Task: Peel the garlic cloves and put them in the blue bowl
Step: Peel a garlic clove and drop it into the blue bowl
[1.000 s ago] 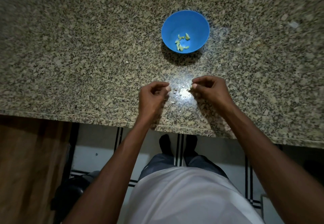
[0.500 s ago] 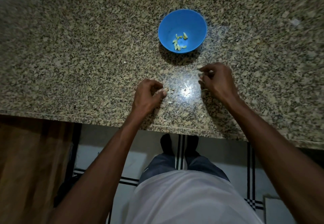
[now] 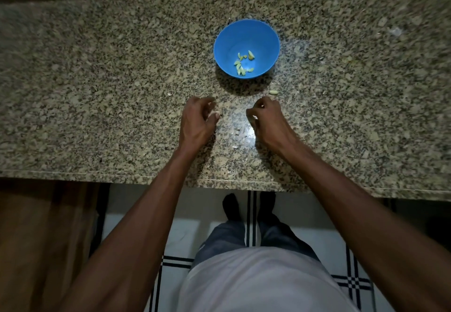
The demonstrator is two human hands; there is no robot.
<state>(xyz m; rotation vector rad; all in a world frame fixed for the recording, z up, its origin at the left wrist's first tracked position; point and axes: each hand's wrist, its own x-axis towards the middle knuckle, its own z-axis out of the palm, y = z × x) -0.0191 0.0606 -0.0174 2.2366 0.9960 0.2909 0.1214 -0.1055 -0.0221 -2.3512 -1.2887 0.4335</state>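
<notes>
Beyond right hand (image 3: pixel 268 118), loose garlic clove (image 3: pixel 273 92), outside its grip, near blue bowl (image 3: pixel 227 43)

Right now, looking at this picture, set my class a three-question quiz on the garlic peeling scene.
1. True or false: the blue bowl already holds peeled cloves.
2. The loose clove on the granite counter lies nearest which hand? A left hand B right hand
3. Fill in: the bowl stands ___ the hands, farther from the person.

Key: 1 true; 2 B; 3 beyond.
</notes>
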